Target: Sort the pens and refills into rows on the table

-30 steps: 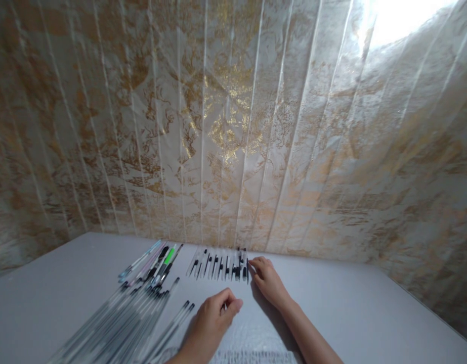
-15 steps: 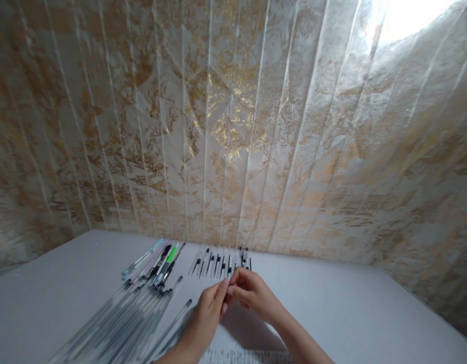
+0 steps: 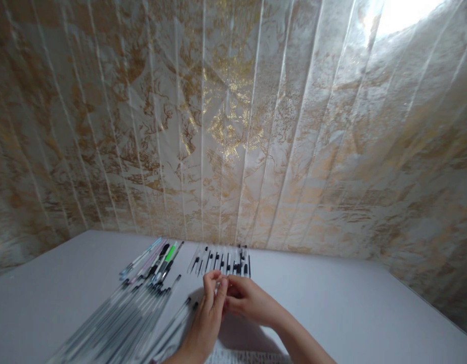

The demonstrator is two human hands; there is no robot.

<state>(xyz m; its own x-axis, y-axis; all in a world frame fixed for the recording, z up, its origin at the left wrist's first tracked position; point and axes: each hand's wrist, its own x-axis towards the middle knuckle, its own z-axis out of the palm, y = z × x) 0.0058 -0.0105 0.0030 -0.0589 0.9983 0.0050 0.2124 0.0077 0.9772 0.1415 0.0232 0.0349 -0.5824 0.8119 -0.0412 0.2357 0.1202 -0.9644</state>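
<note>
Near the table's front middle, my left hand [image 3: 208, 313] and my right hand [image 3: 246, 298] meet at the fingertips. The fingers of both are pinched together; a tiny pale bit shows between them, too small to name. Just beyond them lies a row of clear pen parts with black pieces [image 3: 221, 262]. To the left of my left hand a fan of long clear pens or refills with dark tips [image 3: 115, 316] is spread out. A couple more thin ones [image 3: 172, 323] lie right beside my left wrist.
Several coloured pens, one bright green [image 3: 170, 253], lie behind the fan on the white table [image 3: 332, 303]. A printed sheet [image 3: 244, 357] sits at the front edge. Patterned shiny fabric [image 3: 233, 126] hangs behind the table.
My left hand's fingers have risen and curled over near the right fingertips. My right hand has shifted slightly left and down. The view has moved a little.
</note>
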